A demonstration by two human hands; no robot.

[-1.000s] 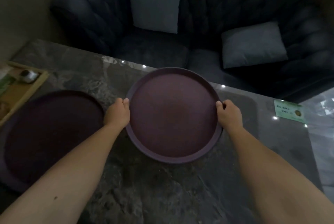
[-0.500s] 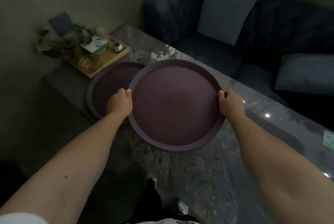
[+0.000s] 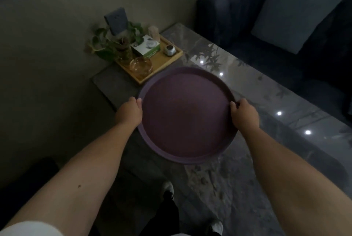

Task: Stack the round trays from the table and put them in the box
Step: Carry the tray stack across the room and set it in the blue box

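- We have the round purple tray (image 3: 185, 115) gripped on both sides, out over the near-left end of the marble table (image 3: 266, 131).
- Our left hand (image 3: 129, 113) clamps the tray's left rim – thumb on top of the lip, the other fingers hidden under it.
- Our right hand (image 3: 244, 114) closes on the right rim the same way, thumb curled over the edge, the rest tucked beneath.
- The tray is face up and nothing lies in it; whether it rests on anything below we cannot tell – it hides whatever is under it.
- Just beyond its far-left edge sits a wooden tray (image 3: 162, 60), holding a glass bowl (image 3: 141, 66), a green-and-white box (image 3: 145, 46) and a small silver pot (image 3: 170, 50).
- A leafy plant (image 3: 112, 43) stands at the wooden tray's left corner, against the wall.
- On the far side of the table is a dark sofa (image 3: 238, 16) with a grey cushion (image 3: 297, 13) on it.
- Bright ceiling lights reflect as dots on the tabletop.
- Down at the bottom of view, our shoes (image 3: 168, 190) stand on the dim floor beside the table.
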